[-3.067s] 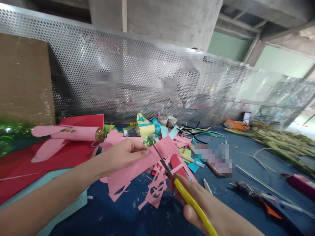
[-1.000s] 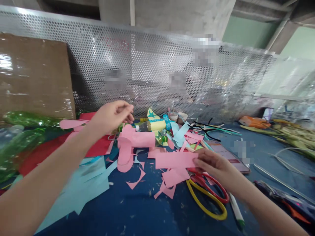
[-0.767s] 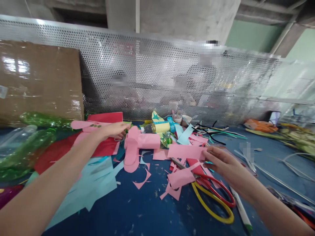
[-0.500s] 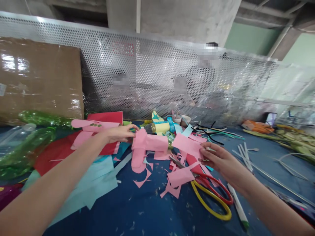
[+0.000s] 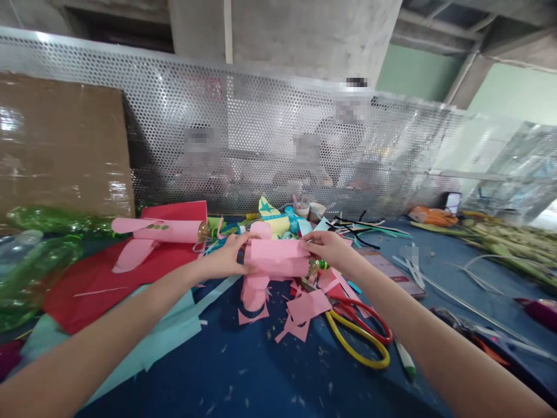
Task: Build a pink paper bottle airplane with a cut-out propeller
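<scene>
A bottle wrapped in pink paper [image 5: 277, 258], with a pink paper wing hanging below it, is held up over the blue table [image 5: 243, 371]. My left hand [image 5: 228, 260] is closed on its left end. At its right end my right hand [image 5: 328, 247] pinches the pink paper against the bottle. Yellow and red scissors [image 5: 359, 334] lie on the table just below my right wrist, among pink paper scraps [image 5: 304, 310].
A second pink paper plane on a bottle [image 5: 161, 232] lies on red paper [image 5: 87, 284] at left. Green plastic bottles [image 5: 39, 255] and a cardboard sheet [image 5: 61, 145] are far left. A perforated metal screen [image 5: 282, 133] backs the table. A marker [image 5: 404, 360] lies right of the scissors.
The scissors were put down on the table. My left hand reached over and picked up the pink-wrapped bottle; my right hand brought the pink paper piece onto it. Both hands now hold it.
</scene>
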Demonstrator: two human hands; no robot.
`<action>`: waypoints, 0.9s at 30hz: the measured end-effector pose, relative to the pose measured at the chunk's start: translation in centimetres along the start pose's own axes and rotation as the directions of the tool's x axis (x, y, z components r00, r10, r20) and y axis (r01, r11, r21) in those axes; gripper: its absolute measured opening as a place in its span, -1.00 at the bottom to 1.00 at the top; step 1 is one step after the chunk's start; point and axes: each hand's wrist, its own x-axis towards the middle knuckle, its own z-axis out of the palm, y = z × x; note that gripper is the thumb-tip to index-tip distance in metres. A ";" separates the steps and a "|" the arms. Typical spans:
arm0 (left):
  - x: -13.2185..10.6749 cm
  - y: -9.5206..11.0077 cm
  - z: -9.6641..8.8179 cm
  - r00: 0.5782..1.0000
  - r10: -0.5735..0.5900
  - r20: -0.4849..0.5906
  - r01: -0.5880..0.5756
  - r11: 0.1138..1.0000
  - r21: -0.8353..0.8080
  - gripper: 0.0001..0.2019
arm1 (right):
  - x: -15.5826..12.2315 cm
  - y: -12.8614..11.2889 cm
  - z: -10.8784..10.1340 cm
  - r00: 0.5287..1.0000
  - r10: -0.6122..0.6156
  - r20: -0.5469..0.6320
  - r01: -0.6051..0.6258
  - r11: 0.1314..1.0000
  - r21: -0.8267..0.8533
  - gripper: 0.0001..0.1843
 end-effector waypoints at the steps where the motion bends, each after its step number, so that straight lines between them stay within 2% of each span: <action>1: -0.2 -0.2 0.2 1.000 0.005 -0.008 -0.005 1.000 -0.011 -0.19 | 0.2 0.1 0.3 1.000 -0.005 0.000 0.005 1.000 -0.028 -0.95; 8: -0.3 -1.4 0.9 0.998 0.047 -0.045 -0.053 0.988 -0.146 -0.27 | 1.2 1.3 1.2 0.997 -0.075 -0.001 0.073 0.977 -0.201 -0.91; 13: 0.0 -1.2 1.2 0.994 0.041 -0.100 -0.059 0.981 -0.186 -0.56 | 1.6 2.1 1.2 0.995 -0.103 -0.013 0.094 0.950 -0.297 -0.85; 19: 0.0 -0.9 1.8 0.986 -0.001 -0.166 -0.031 0.981 -0.191 -0.65 | 1.3 1.6 1.3 0.988 -0.152 -0.038 0.121 0.892 -0.435 -0.85; 23: 0.1 -1.4 1.9 0.981 0.009 -0.195 -0.043 0.984 -0.173 -0.66 | 0.8 1.1 1.4 0.978 -0.204 -0.047 0.150 0.839 -0.523 -0.80; 27: 0.0 -1.5 1.9 0.982 0.035 -0.186 -0.062 0.988 -0.140 -0.70 | 0.5 1.1 1.2 0.965 -0.262 -0.032 0.195 0.790 -0.581 -0.85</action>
